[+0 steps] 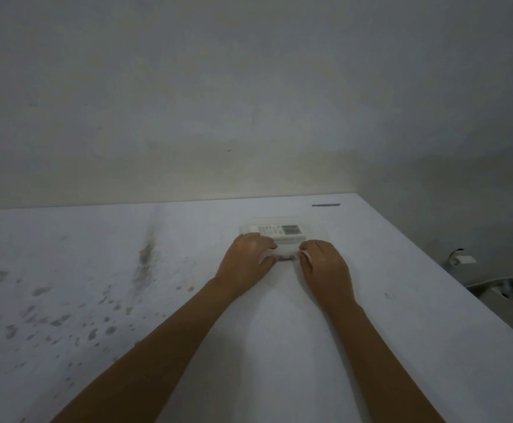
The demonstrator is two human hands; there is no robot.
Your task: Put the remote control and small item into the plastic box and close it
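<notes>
1. Pressing down on the plastic box (282, 239) with both hands is what I am doing at this moment, judging by how they are lying on it, out on the far right part of the white worktop (279, 346)

2. The left hand (247, 259) is lying flat over the box's left near corner, fingers spread rather than clamped on anything

3. The right hand (325, 267) is resting at the right near edge, its fingertips curling toward the front rim; whether that grip is pinching a latch or only pushing, I cannot tell

4. The remote control (276, 232) is lying flat inside the box, screen and buttons up, showing through the clear plastic along the far side

5. The small item (285, 257) is showing as a dark sliver between my two hands at the front edge; I cannot tell what it is, or whether it is sitting inside the box or is part of the clasp

6. I am judging the box as light, thin-walled and slippery, likely to skate on this smooth worktop, so I am thinking of holding it at the corners and pushing straight down on the rim, not on the springy middle of the lid

7. The remote is looking rigid and loose, so it is likely to rattle if the box is tipped
</notes>
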